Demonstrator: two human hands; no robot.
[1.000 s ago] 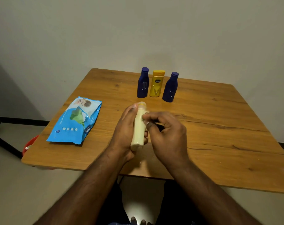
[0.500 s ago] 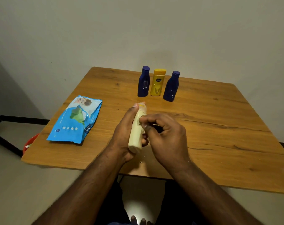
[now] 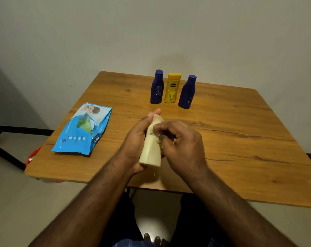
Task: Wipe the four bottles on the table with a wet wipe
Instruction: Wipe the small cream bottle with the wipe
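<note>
We note a wooden table (image 3: 240, 139) standing against a plain wall (image 3: 151, 32). A red object (image 3: 32, 155) shows below the table's left edge, partly hidden.

I see a wooden table (image 3: 240, 139), grain w/ dark knots. Standing on it nr the far edge, L to R: blue bottle (image 3: 157, 88), yellow bottle (image 3: 172, 89), 2nd blue bottle (image 3: 187, 92). Blue wipes pack (image 3: 83, 129) lies flat on the L side.

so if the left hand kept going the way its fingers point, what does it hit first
Probably the left blue bottle. The left hand, gripping the cream bottle, points up the table toward the row; depth is unclear.
</note>
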